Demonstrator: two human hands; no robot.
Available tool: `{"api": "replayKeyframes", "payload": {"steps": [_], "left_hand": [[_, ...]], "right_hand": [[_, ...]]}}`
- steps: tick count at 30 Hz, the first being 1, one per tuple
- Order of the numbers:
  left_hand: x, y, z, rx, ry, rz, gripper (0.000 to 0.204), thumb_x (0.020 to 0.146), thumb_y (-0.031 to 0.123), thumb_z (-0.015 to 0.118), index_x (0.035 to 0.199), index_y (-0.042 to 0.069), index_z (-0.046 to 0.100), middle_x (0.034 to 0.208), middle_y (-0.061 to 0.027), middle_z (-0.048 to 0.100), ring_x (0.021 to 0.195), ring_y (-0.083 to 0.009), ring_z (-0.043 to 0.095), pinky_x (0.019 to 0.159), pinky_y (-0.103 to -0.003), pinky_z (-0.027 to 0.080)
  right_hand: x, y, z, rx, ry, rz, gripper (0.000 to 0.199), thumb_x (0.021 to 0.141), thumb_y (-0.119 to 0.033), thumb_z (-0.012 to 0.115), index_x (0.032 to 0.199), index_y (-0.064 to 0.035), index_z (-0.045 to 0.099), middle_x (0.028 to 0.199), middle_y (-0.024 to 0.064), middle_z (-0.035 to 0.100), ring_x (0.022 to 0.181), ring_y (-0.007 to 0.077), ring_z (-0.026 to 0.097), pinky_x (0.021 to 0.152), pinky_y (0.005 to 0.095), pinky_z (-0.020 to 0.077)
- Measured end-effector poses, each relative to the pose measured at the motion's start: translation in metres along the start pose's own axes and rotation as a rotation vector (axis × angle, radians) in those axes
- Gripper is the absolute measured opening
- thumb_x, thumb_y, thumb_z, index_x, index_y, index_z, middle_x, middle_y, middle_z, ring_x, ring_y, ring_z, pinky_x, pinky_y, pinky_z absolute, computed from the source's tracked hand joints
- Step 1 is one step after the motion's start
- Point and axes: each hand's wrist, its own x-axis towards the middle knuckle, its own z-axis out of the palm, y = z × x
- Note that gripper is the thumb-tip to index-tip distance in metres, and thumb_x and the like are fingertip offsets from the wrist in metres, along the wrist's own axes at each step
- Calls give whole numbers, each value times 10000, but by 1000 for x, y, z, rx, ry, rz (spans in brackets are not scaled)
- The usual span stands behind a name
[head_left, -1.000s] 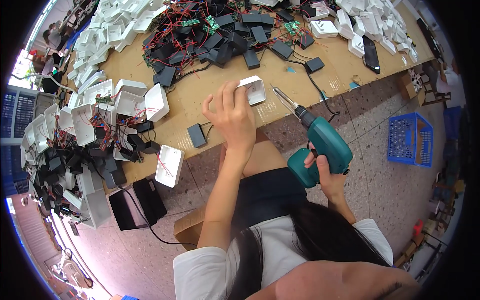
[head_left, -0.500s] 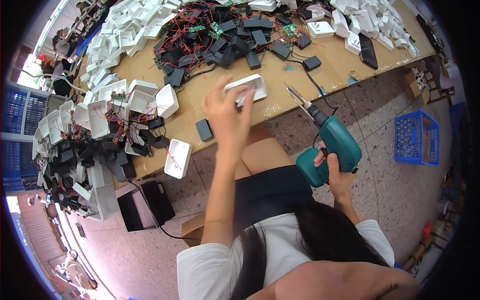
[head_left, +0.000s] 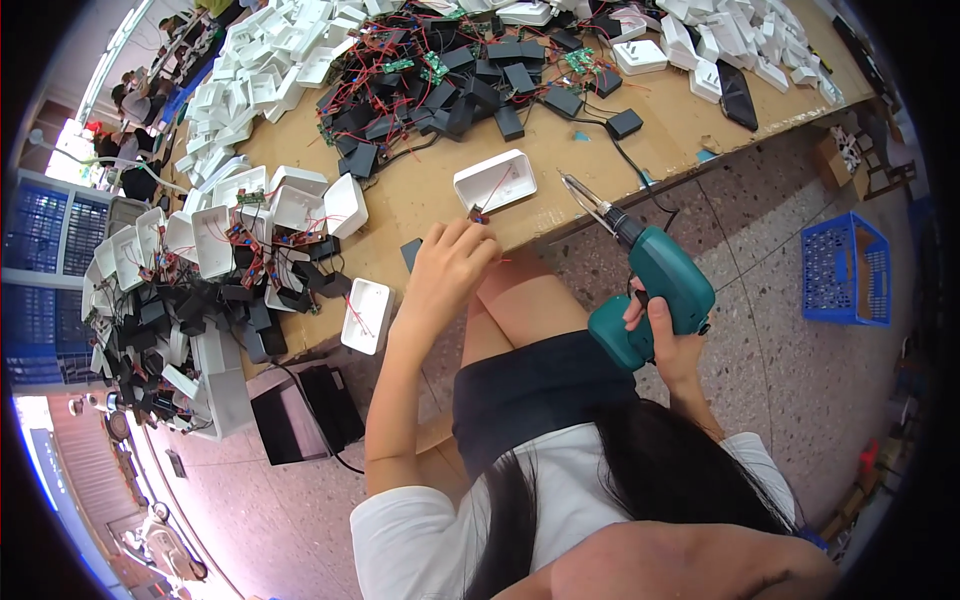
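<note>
My right hand [head_left: 655,325] is wrapped round the handle of a teal soldering gun [head_left: 672,280], its metal tip pointing up and left over the table edge. Closed and turned palm-down, my left hand [head_left: 455,262] pinches a small circuit board [head_left: 478,213] with red wire at its fingertips. Just beyond those fingers, an open white plastic case [head_left: 496,181] lies on the table with a thin red wire inside. A black box [head_left: 411,253] is partly hidden behind my left hand. Left of my wrist, another white case [head_left: 367,316] with red wires sits at the table edge.
Black boxes with red wires and green boards [head_left: 440,90] are heaped at the back, between piles of white cases [head_left: 265,60]. A phone [head_left: 737,97] lies at the right. More cases and wired parts crowd the left. A blue crate [head_left: 846,270] stands on the floor.
My left hand has drawn back from the white case toward me, and its fingers have closed on the small circuit board. The soldering gun stays nearly in place.
</note>
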Motion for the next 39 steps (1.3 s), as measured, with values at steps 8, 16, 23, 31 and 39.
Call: {"api": "replayKeyframes", "payload": {"steps": [8, 16, 23, 31, 39], "left_hand": [[32, 1, 19, -190, 127, -77, 173, 825, 114, 781, 941, 85, 656, 908, -37, 637, 909, -263, 588, 800, -377, 421], [52, -33, 29, -351, 64, -82, 161, 818, 99, 781, 919, 72, 659, 891, -36, 636, 893, -262, 575, 802, -362, 395], [63, -61, 27, -431, 25, -95, 164, 817, 117, 791, 924, 81, 673, 881, -35, 633, 882, -255, 554, 798, -365, 368], [106, -27, 43, -339, 118, -122, 171, 807, 106, 809, 937, 78, 701, 863, -69, 632, 853, -279, 576, 800, -395, 382], [140, 57, 79, 7, 301, -280, 140, 846, 76, 801, 959, 121, 732, 907, -48, 646, 897, -270, 588, 864, -416, 382]], "right_hand": [[37, 34, 45, 97, -23, -28, 364, 989, 13, 617, 1348, -11, 557, 1240, 95, 593, 947, 114, 605, 846, 273, 524], [81, 68, 107, 147, 130, 59, 341, 962, 32, 679, 1224, -18, 467, 1224, 115, 634, 1005, 144, 679, 889, 293, 564], [110, 80, 126, 107, 128, 41, 155, 1026, -61, 641, 1174, -33, 604, 1057, 32, 648, 985, 119, 665, 867, 284, 551], [132, 70, 89, 64, 301, -8, 164, 979, -32, 718, 1089, -45, 597, 1013, 15, 655, 898, 88, 645, 789, 255, 535], [121, 34, 2, 141, 395, -15, 387, 928, -44, 775, 1204, -56, 504, 1056, 51, 692, 911, 104, 665, 811, 268, 546]]}}
